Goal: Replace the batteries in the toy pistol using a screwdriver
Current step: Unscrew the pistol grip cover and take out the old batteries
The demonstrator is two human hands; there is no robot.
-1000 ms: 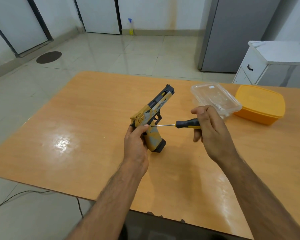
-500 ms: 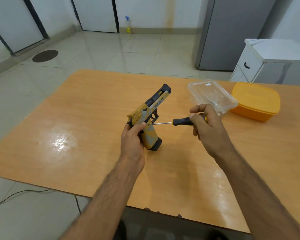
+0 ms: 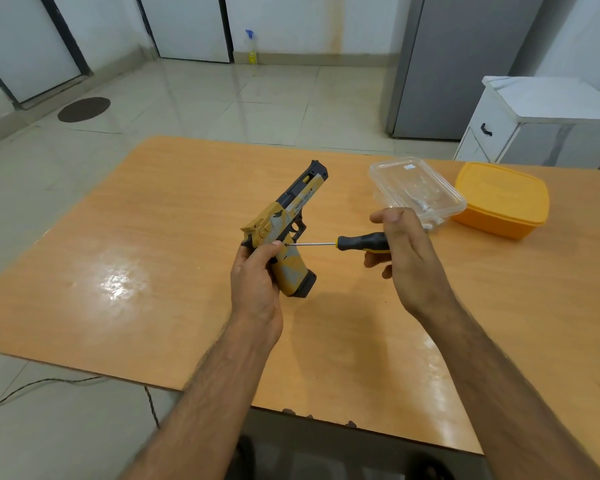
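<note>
Now the left hand (image 3: 257,271) grips the toy pistol (image 3: 284,233) while the right hand (image 3: 400,251) holds the screwdriver (image 3: 354,243) in its screw, so turning probably comes next.

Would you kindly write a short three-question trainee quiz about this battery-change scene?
1. True or false: the left hand grips the tan and grey toy pistol.
2. The black-and-yellow-handled screwdriver tip touches: A) the muzzle B) the grip side, by the left thumb C) the table.
3. Name the thing directly beside the clear plastic container.

Key: 1 true; 2 B; 3 the yellow lidded plastic box.
</note>
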